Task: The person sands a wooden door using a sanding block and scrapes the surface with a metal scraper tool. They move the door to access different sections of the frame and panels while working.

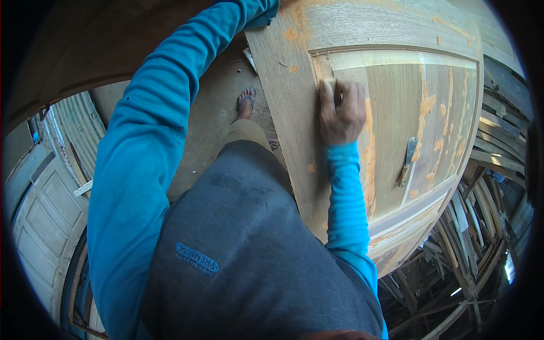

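A pale wooden panelled door point(396, 102) lies flat in front of me, patched with orange filler. My right hand point(341, 110) presses a small folded piece of sandpaper point(330, 84) against the moulded edge of the upper panel. My left arm in a blue sleeve reaches up over the door's far left corner; the left hand is hidden past the top of the picture. A putty knife point(407, 162) with a dark blade lies on the panel to the right of my right hand.
A bare dirt floor point(215, 113) lies left of the door, with my sandalled foot point(245, 102) on it. Another white panelled door point(45, 226) leans at the far left. Stacked wooden frames and slats point(470, 249) fill the lower right.
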The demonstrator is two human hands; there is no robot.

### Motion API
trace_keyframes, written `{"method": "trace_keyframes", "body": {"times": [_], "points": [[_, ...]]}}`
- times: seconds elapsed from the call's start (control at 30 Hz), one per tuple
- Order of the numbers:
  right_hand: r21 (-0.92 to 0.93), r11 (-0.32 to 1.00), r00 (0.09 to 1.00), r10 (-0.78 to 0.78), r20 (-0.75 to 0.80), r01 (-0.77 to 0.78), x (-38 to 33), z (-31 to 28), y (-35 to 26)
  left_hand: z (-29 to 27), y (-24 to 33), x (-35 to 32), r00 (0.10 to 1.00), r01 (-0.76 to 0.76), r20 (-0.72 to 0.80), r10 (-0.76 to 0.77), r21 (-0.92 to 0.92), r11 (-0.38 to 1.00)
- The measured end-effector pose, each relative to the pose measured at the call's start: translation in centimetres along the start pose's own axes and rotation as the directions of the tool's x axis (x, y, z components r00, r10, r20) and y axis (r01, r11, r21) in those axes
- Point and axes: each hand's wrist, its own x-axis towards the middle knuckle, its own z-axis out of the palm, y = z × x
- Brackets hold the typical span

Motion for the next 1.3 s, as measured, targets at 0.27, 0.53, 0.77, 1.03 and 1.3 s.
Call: {"method": "trace_keyframes", "body": {"times": [0.27,0.53,0.77,1.03,1.3], "points": [[-0.046,0.999,1.0,0.011,-0.01,-0.011,0.5,0.1,-0.3,0.5,0.8,-0.7,0.981,-0.023,-0.193,0.015,-0.038,0.999],[-0.026,0.989,0.989,0.144,0.017,-0.144,-11.2,-5.4,0.7,1.3,-0.6,0.2,0.986,-0.033,-0.168,0.025,-0.041,0.999],[0.027,0.997,0.994,0.074,-0.08,-0.072,-0.5,0.2,-0.9,0.6,-0.5,-0.6,0.961,-0.014,-0.275,0.036,0.081,0.997],[-0.017,0.997,0.997,0.08,-0.01,-0.08,-11.2,-6.0,1.5,0.8,-2.3,1.1,0.969,-0.045,-0.235,0.077,0.136,0.99],[-0.024,0.985,0.985,0.172,-0.009,-0.173,-20.3,-9.5,2.7,0.7,-2.8,3.7,0.977,-0.087,-0.184,0.111,0.134,0.987]]}}
